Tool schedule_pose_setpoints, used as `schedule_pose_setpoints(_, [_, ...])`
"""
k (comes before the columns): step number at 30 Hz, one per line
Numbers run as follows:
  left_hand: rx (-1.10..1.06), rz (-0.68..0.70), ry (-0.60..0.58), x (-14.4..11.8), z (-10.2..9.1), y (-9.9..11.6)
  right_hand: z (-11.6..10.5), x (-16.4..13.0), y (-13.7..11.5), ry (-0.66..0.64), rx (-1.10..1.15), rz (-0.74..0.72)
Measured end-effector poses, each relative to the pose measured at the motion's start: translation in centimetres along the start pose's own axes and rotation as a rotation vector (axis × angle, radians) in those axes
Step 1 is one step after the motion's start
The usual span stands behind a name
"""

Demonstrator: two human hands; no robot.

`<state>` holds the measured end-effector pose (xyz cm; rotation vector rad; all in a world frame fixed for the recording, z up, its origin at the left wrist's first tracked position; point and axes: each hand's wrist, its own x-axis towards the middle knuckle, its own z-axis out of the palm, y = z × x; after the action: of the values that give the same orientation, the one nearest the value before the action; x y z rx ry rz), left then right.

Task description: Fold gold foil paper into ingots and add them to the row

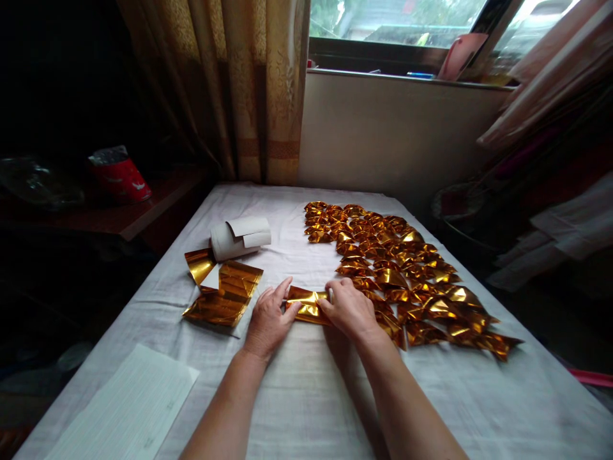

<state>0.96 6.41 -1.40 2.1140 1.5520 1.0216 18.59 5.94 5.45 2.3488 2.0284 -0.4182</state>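
Both my hands rest on a white cloth-covered table [306, 396], pinching a single gold foil paper [306, 304] between them. My left hand [269, 319] grips its left end, and my right hand [351, 309] presses its right end. The sheet looks partly folded and lies flat on the cloth. A pile of folded gold foil pieces [397, 268] spreads out just right of my right hand. To the left of my left hand sits a stack of flat gold foil sheets [225, 294].
A roll of white paper [239, 237] lies behind the flat sheets. A white lined sheet [129, 409] sits at the near left corner. A red packet [119, 176] stands on a dark side shelf. Curtains and a window sill [402, 75] are beyond the table.
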Motion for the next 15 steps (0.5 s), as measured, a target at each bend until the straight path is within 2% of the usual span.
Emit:
schedule_pose_setpoints(5, [0.024, 0.036, 0.011, -0.15, 0.09, -0.19, -0.20, 0.78, 0.17, -0.036, 0.007, 0.009])
schedule_pose_setpoints(9, [-0.004, 0.042, 0.019, -0.16, 0.23, -0.31, 0.11, 0.92, 0.31, -0.005, 0.073, -0.028])
schedule_pose_setpoints(12, [-0.036, 0.035, 0.062, -0.10, 0.31, -0.42, 0.16, 0.88, 0.27, 0.002, 0.200, -0.080])
schedule_pose_setpoints(15, [-0.095, 0.004, 0.072, 0.01, 0.06, -0.43, 0.44, 1.06, 0.27, -0.030, 0.444, -0.198])
